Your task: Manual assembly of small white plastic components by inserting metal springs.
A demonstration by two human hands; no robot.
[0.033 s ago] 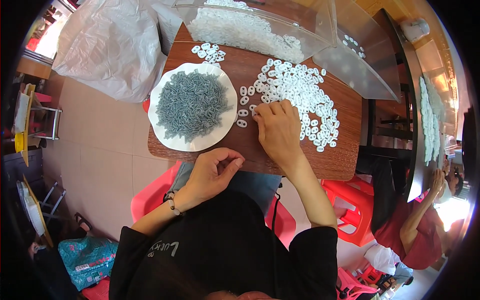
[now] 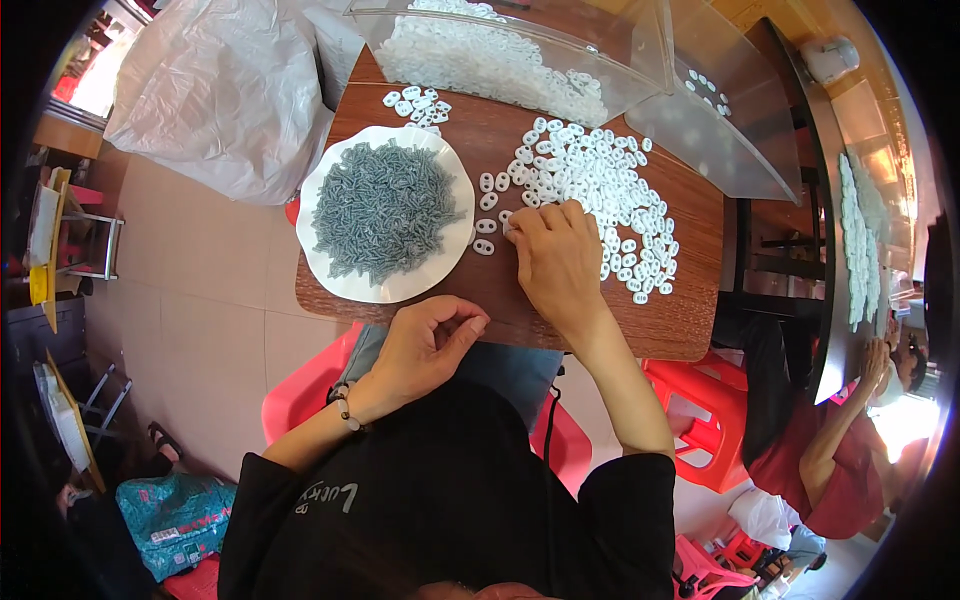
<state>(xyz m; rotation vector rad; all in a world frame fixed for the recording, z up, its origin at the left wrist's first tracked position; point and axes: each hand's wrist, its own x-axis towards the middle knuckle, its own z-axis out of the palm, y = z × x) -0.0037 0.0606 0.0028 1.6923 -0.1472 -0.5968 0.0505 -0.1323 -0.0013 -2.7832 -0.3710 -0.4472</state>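
Observation:
My right hand [image 2: 560,260] is over the wooden table, fingers bent and tips pressed on a small white oval piece with two holes [image 2: 506,216], partly covered by them. Similar loose pieces [image 2: 485,226] lie just left of the fingertips, and a spread heap of them [image 2: 590,180] reaches beyond and right of the hand. At the near table edge, my left hand [image 2: 430,350] is closed, thumb and forefinger together; anything between them is too small or hidden to see. Beyond it stands a white scalloped plate [image 2: 459,250] full of small grey rod-like parts [image 2: 385,210].
A small cluster of white pieces [image 2: 417,104] lies behind the plate. Clear plastic bins [image 2: 500,55] holding more white pieces border the table's far side. A large white plastic bag [image 2: 220,100] stands at left. At right, a person in red [image 2: 830,470] works at another table; a red stool [image 2: 705,410] is nearby.

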